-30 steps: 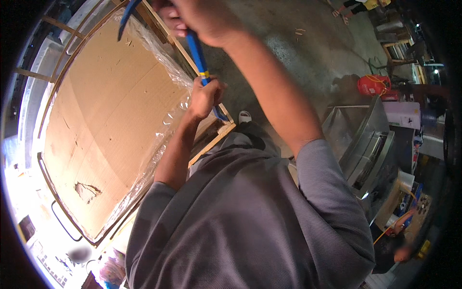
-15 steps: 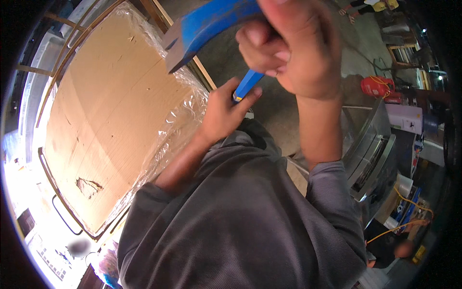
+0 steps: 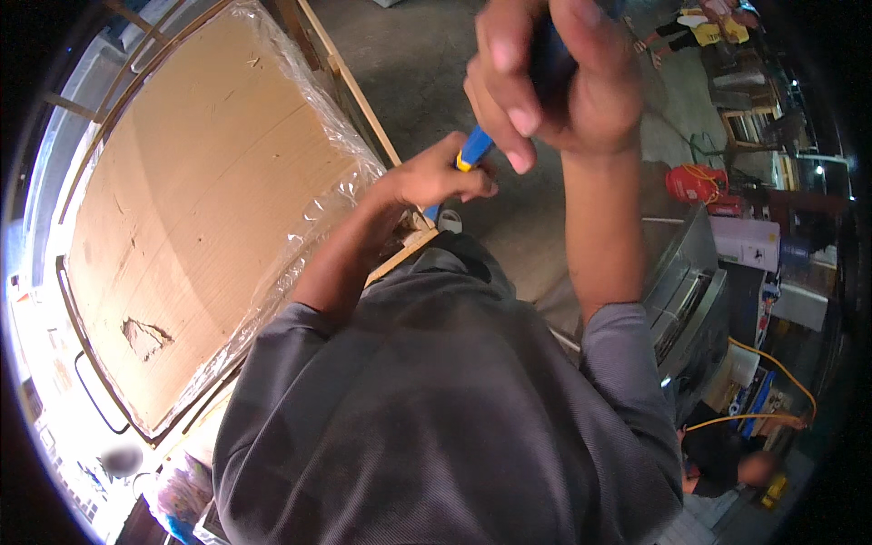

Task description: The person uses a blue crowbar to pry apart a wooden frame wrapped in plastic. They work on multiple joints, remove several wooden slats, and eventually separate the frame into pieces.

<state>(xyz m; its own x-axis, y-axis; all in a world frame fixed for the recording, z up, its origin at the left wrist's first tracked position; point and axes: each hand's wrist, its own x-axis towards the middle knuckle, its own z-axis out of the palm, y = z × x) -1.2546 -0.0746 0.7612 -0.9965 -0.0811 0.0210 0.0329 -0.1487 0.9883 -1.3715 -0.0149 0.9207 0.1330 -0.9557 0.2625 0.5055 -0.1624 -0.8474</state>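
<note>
A blue pry bar with a yellow band slants down between my two hands. My left hand is closed round its lower part, just past the band. A bit of blue shows below that fist, close to the corner of a wooden frame. Higher up, near the top edge, my right hand curls its fingers loosely round the dark, shadowed upper part of the bar. The bar's hooked head does not show now. To the left of my hands lies a large cardboard-faced panel edged with clear plastic wrap.
The panel's cardboard has a torn patch. Metal equipment stands close by my right elbow. Beyond it are a red container and a yellow cord. One person is at lower right, another at upper right.
The pry bar's forked, hooked head has gone out of sight upward. My right hand has loosened its curl, and my left hand has turned at the lower end. The view has shifted slightly.
</note>
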